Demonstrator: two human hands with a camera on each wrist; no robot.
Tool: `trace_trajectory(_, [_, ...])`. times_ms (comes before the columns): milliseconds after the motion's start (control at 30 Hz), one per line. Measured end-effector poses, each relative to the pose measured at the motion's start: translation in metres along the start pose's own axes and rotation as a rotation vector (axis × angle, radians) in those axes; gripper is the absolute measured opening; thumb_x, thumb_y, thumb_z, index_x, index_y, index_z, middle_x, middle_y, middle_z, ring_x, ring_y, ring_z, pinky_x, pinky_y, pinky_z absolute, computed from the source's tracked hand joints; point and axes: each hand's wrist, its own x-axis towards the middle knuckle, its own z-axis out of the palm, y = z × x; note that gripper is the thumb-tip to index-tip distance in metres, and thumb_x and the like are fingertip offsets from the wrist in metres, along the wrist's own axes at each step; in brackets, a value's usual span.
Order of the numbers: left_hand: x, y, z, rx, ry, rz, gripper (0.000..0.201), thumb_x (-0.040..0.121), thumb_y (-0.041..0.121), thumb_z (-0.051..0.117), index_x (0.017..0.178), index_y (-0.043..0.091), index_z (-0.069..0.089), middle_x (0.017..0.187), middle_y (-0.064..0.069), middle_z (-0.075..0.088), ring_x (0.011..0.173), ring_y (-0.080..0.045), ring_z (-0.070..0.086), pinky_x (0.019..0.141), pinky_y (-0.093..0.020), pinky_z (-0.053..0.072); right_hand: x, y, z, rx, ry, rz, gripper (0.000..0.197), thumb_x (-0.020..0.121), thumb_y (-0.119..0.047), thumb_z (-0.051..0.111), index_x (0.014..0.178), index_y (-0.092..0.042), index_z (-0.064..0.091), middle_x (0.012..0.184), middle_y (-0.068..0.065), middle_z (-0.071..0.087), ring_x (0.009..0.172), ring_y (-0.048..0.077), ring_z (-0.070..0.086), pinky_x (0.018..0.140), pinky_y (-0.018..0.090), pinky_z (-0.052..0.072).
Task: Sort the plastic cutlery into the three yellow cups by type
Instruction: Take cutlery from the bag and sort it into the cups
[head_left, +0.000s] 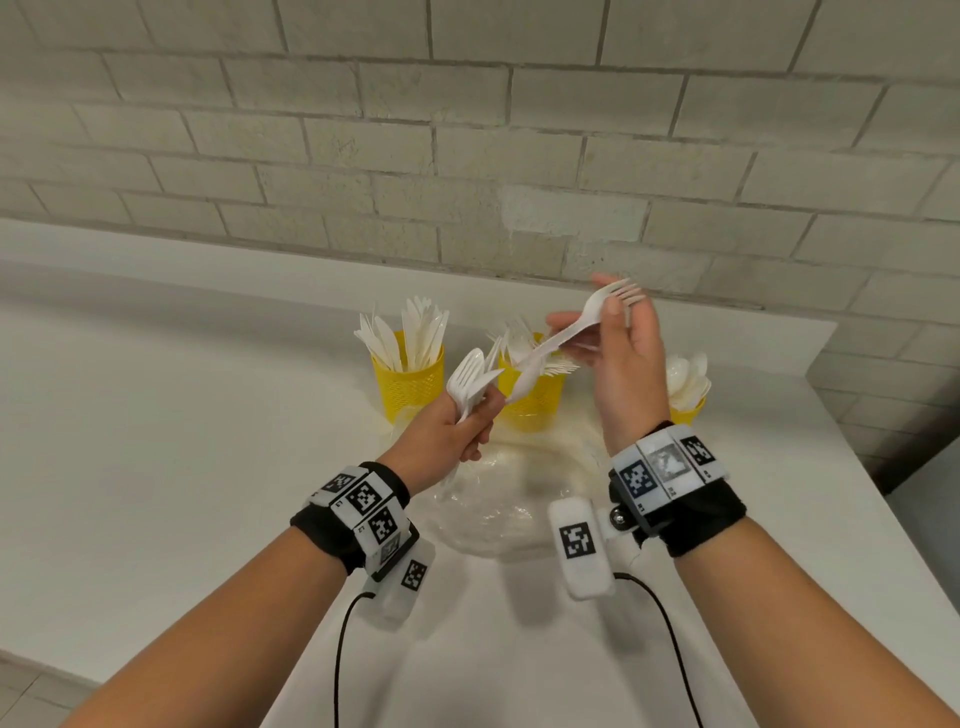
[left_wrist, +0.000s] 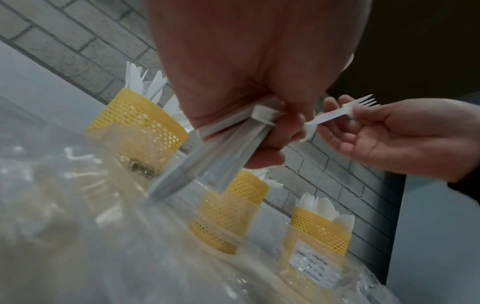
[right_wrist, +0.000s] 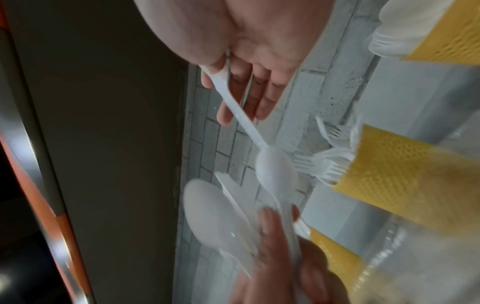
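Note:
My right hand (head_left: 608, 325) pinches a white plastic fork (head_left: 566, 335) near its tines, above the middle cup. The fork's handle slants down toward my left hand (head_left: 475, 418), which grips a small bundle of white cutlery (head_left: 470, 376) by the handles, a spoon and a fork among them. Three yellow mesh cups stand by the wall: the left cup (head_left: 410, 387) has knives, the middle cup (head_left: 535, 397) forks, the right cup (head_left: 688, 413) spoons. In the left wrist view, the bundle's handles (left_wrist: 228, 144) fan out below my palm and the fork (left_wrist: 335, 116) sits in the right hand (left_wrist: 384, 131).
A crumpled clear plastic bag (head_left: 493, 512) lies on the white counter (head_left: 208, 415) in front of the cups, under my wrists. A grey brick wall (head_left: 467, 156) rises right behind the cups. The counter ends at a corner on the right (head_left: 831, 332).

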Motion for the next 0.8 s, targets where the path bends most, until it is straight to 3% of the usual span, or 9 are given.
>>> trace_trajectory(100, [0.001, -0.004, -0.004, 0.004, 0.062, 0.005, 0.006, 0.097, 0.022, 0.049, 0.093, 0.018, 0.051, 0.066, 0.004, 0.043, 0.049, -0.003, 0.039, 0.059, -0.026, 0.041, 0.008, -0.013, -0.004, 0.019, 0.072, -0.071, 0.023, 0.103, -0.024, 0.030, 0.113, -0.026, 0.050, 0.075, 0.007, 0.059, 0.073, 0.022, 0.062, 0.074, 0.030, 0.054])
trace_trajectory(200, [0.002, -0.008, -0.003, 0.038, 0.108, 0.001, 0.012, 0.097, 0.023, 0.050, 0.107, 0.027, 0.053, 0.080, 0.006, 0.052, 0.056, -0.010, 0.037, 0.063, -0.027, 0.042, 0.005, -0.011, 0.000, -0.096, 0.006, -0.008, 0.026, 0.096, -0.035, 0.048, 0.119, -0.024, 0.051, 0.083, -0.007, 0.052, 0.065, 0.010, 0.047, 0.063, 0.023, 0.047])
trace_trajectory(300, [0.005, -0.011, -0.001, 0.154, 0.143, 0.013, 0.018, 0.097, 0.031, 0.050, 0.114, 0.032, 0.052, 0.086, 0.010, 0.056, 0.057, -0.013, 0.042, 0.063, -0.027, 0.043, -0.012, -0.005, 0.008, -0.212, -0.122, 0.087, 0.024, 0.084, -0.036, 0.067, 0.095, -0.016, 0.062, 0.074, -0.009, 0.057, 0.061, 0.003, 0.050, 0.061, 0.022, 0.041])
trace_trajectory(367, [0.007, -0.014, 0.001, 0.276, 0.194, 0.016, 0.028, 0.097, 0.033, 0.048, 0.124, 0.035, 0.043, 0.087, 0.013, 0.058, 0.054, -0.011, 0.051, 0.061, -0.023, 0.046, -0.025, 0.000, 0.017, -0.302, -0.190, 0.074, 0.032, 0.080, -0.035, 0.072, 0.081, -0.005, 0.062, 0.069, 0.005, 0.059, 0.060, 0.015, 0.050, 0.057, 0.030, 0.043])
trace_trajectory(433, [0.006, -0.015, 0.004, 0.321, 0.262, 0.021, 0.037, 0.097, 0.026, 0.047, 0.132, 0.034, 0.037, 0.092, 0.010, 0.059, 0.059, -0.012, 0.056, 0.058, -0.023, 0.047, -0.033, 0.007, 0.025, -0.417, -0.205, 0.074, 0.036, 0.072, -0.045, 0.074, 0.073, -0.012, 0.061, 0.071, 0.006, 0.063, 0.065, 0.022, 0.056, 0.061, 0.037, 0.048])
trace_trajectory(500, [0.005, -0.017, 0.007, 0.344, 0.321, 0.036, 0.038, 0.095, 0.023, 0.050, 0.131, 0.024, 0.039, 0.098, 0.003, 0.061, 0.068, -0.018, 0.058, 0.062, -0.034, 0.052, -0.034, 0.010, 0.027, -0.560, -0.190, 0.098, 0.032, 0.069, -0.050, 0.073, 0.071, -0.021, 0.060, 0.068, -0.004, 0.064, 0.066, 0.015, 0.059, 0.063, 0.037, 0.050])
trace_trajectory(600, [0.005, -0.018, 0.012, 0.344, 0.378, 0.008, 0.027, 0.093, 0.027, 0.056, 0.111, 0.013, 0.043, 0.087, -0.007, 0.060, 0.072, -0.029, 0.059, 0.067, -0.046, 0.052, -0.030, 0.009, 0.026, -0.769, -0.220, 0.055, 0.024, 0.076, -0.048, 0.067, 0.075, -0.025, 0.060, 0.074, -0.008, 0.061, 0.074, 0.015, 0.059, 0.066, 0.035, 0.050])
trace_trajectory(700, [0.004, -0.016, 0.016, 0.278, 0.394, 0.031, 0.027, 0.091, 0.026, 0.061, 0.106, 0.019, 0.040, 0.081, 0.006, 0.057, 0.070, -0.017, 0.057, 0.061, -0.030, 0.046, -0.030, 0.006, 0.026, -0.874, -0.256, 0.039, 0.030, 0.081, -0.053, 0.061, 0.079, -0.023, 0.065, 0.087, -0.005, 0.055, 0.082, 0.017, 0.056, 0.071, 0.034, 0.048])
trace_trajectory(800, [0.003, -0.015, 0.016, 0.244, 0.397, 0.058, 0.034, 0.088, 0.024, 0.066, 0.111, 0.018, 0.042, 0.089, 0.006, 0.060, 0.077, -0.010, 0.059, 0.063, -0.019, 0.045, -0.031, 0.007, 0.029, -0.784, -0.253, 0.075, 0.030, 0.079, -0.052, 0.065, 0.079, -0.022, 0.068, 0.087, -0.002, 0.056, 0.082, 0.017, 0.057, 0.072, 0.035, 0.049])
